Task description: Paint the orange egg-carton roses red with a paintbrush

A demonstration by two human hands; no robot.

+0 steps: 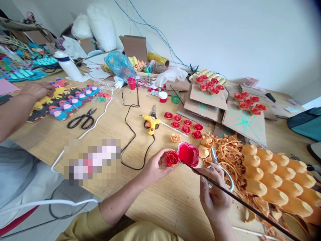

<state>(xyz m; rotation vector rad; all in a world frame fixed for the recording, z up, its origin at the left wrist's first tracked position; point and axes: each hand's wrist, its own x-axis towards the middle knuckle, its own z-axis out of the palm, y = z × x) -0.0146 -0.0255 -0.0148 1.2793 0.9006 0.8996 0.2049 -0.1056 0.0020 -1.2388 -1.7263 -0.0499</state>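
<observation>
My left hand [155, 166] pinches a small red-painted paper rose [171, 158] just above the wooden table [160, 197]. My right hand [212, 191] grips a long thin dark brush [238, 199], its tip reaching toward a red paint cup [188, 154] right beside the rose. Several finished red roses [184, 125] and one unpainted orange rose [175, 137] lie behind the cup.
A yellow glue gun [151, 123] with a black cord, black scissors [82, 119], an orange egg carton [278, 175] with cut scraps, cardboard sheets holding more roses [210, 85]. Another person's arm [22, 103] rests at left by colourful foam shapes [65, 100]. White-handled scissors [218, 164] lie under my right hand.
</observation>
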